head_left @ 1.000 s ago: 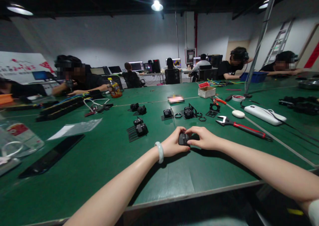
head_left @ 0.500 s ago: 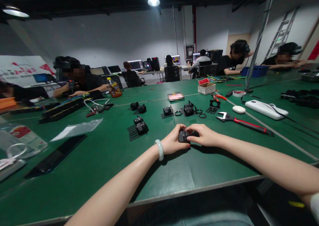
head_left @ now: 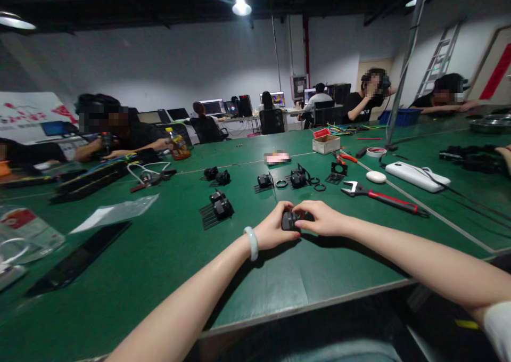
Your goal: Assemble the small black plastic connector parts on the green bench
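Both of my hands meet over a small black part [head_left: 288,221] resting on the green table [head_left: 167,250]. My left hand [head_left: 275,229], with a pale bangle at the wrist, grips it from the left. Fingers of my right hand [head_left: 324,218] pinch it from the right and top. Much of the part is hidden by my fingers. Similar black parts [head_left: 219,208] on ribbed plates lie farther out, along with more black assemblies [head_left: 297,179] and loose black rings [head_left: 281,183].
A red-handled adjustable wrench [head_left: 379,194] lies to the right, beside a white oval object [head_left: 376,177] and a white power strip [head_left: 417,173]. A small cardboard box [head_left: 326,144] and tape roll [head_left: 376,151] sit beyond. A clear plastic bag [head_left: 115,212] and dark flat slab [head_left: 77,258] lie left. Several people work around the table.
My hands have stayed together on the black part, with the fingers shifting slightly. The view has drifted a little, so everything sits somewhat further left in the picture.
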`<state>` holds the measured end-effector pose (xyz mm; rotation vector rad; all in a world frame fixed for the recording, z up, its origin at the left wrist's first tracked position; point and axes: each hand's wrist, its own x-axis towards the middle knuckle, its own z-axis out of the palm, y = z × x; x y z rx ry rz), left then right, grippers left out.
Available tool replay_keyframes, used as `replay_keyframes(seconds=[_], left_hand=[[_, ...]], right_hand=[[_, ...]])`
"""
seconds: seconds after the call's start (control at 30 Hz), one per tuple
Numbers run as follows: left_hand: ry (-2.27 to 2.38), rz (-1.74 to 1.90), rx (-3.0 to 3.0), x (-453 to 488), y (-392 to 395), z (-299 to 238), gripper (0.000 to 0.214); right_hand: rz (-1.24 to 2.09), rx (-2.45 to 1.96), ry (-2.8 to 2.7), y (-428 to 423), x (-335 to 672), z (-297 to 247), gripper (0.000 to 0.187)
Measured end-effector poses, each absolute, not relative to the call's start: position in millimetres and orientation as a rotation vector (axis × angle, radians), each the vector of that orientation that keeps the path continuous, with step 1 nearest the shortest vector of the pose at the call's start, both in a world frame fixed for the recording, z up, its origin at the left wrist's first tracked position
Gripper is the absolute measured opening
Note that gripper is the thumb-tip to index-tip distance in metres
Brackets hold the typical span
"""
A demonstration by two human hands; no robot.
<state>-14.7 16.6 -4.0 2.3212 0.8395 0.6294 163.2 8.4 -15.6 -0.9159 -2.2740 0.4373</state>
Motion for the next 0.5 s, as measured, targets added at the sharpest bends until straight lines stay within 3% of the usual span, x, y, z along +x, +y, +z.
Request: replay_keyframes(seconds=[0.5], left_hand=[[0.841, 0.622, 2.332, -16.4, 14.8, -5.4, 0.05]], right_hand=[[0.365, -0.756, -2.274, 3.9, 163.1, -10.9, 0.036]])
